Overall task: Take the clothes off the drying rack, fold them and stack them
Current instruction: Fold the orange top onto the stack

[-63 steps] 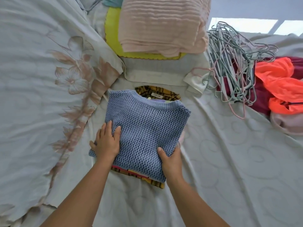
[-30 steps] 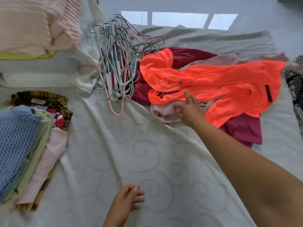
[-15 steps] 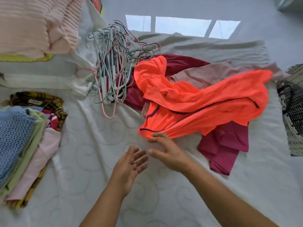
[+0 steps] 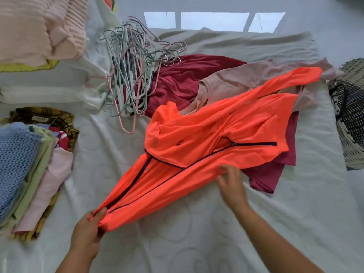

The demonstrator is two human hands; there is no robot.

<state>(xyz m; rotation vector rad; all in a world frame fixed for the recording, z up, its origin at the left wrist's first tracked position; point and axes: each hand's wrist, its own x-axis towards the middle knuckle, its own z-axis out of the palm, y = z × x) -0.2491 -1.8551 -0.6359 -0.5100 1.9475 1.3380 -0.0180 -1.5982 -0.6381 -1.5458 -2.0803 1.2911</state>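
Orange jacket [image 4: 206,154] is on the bed [image 4: 197,243] in front of me, unfolded and bunched, half over the pile of unfolded clothes. Under it are a maroon top [image 4: 181,79] and a pink top [image 4: 246,79].

Left hand [image 4: 86,231]: fingers clamped on the near end of the jacket, at the bottom of the zip, with the cloth pulled taut from there.

Right hand [image 4: 232,186]: at the jacket's near edge, about mid-length. Fingers are curled and touching the cloth, but they're blurred, so I can't tell whether they've actually pinched it.

Key geometry: the jacket's long axis is diagonal. It runs from my left hand, near and left, up and away to the far right, and one sleeve trails out toward the basket [image 4: 350,115]. The zip follows the same line. The hood end and sleeves are well out of reach of the left hand, so the right hand is the one to use for them.

Next, as I read it: drag the jacket clear of the pile onto bare bed, turn the axis to run straight away from me, and flatten it before any fold. The risk is the maroon top coming along underneath.

The stack [image 4: 25,164] is at far left, blue knit on top, nearer my left hand. The folded jacket goes there. Hangers [image 4: 134,75] are heaped at the far side, between stack and pile, just off the jacket and out of the way.
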